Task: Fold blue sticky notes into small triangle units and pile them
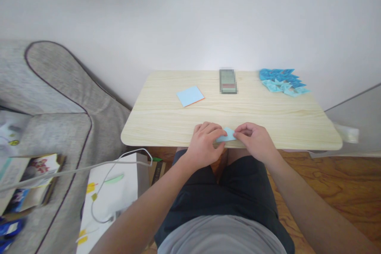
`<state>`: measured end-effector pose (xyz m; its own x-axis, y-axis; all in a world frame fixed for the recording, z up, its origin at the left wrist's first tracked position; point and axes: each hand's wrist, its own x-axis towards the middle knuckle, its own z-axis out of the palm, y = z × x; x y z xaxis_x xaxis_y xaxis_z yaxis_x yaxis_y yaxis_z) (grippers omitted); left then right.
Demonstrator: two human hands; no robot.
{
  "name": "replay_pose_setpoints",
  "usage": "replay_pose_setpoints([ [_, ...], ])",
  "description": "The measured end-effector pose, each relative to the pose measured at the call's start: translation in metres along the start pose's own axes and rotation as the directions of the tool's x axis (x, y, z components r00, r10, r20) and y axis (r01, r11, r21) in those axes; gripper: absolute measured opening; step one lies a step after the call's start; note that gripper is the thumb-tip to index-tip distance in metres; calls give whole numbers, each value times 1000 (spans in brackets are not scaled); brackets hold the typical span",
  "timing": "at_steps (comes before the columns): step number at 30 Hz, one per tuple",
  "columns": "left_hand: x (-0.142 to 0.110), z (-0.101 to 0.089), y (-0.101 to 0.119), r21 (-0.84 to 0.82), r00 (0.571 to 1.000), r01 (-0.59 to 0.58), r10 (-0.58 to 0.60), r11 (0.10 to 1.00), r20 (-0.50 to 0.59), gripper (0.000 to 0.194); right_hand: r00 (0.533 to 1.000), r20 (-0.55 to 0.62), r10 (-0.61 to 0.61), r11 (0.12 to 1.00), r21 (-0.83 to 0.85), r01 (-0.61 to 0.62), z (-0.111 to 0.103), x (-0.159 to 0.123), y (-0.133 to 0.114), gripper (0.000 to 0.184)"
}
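Observation:
A small light blue piece of paper [227,135] lies at the near edge of the pale wooden table [184,127]. My left hand [205,143] pinches its left side with curled fingers. On the paper's right side rests my right hand [256,141], fingers closed and pressing on it. Both hands meet over the paper, which is partly hidden under them.
A stack of light blue square sheets [189,96] lies at the table's middle left. A phone [228,81] sits at the back centre. Several folded blue paper pieces [282,82] are piled at the back right. A grey sofa [53,99] and a white bag [113,194] stand left.

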<state>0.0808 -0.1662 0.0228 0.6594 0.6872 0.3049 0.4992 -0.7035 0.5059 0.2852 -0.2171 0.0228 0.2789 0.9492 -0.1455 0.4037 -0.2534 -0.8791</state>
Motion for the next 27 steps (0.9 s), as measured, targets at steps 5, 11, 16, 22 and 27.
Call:
replay_pose_setpoints([
  [5, -4, 9, -8, 44, 996, -88, 88, 995, -6, 17, 999, 4, -40, 984, -173, 40, 0, -1, 0, 9],
  [11, -2, 11, -9, 77, 997, -69, 66, 995, 40, 16, 891, 17, -454, 785, -465, 410, 3, -9, 13, 9],
  [16, 0, 8, -9, 43, 997, -44, 41, 998, 68, 16, 803, 103, -587, 669, -498, 552, 0, -14, 24, 12],
  [22, 1, 5, -10, 7, 995, -30, 29, 1000, 90, 16, 782, 219, -584, 569, -576, 586, -4, -13, 22, 19],
  [27, 1, 2, -8, 49, 996, 25, -29, 998, 82, 12, 796, 191, -574, 619, -535, 575, 2, -11, 23, 16],
])
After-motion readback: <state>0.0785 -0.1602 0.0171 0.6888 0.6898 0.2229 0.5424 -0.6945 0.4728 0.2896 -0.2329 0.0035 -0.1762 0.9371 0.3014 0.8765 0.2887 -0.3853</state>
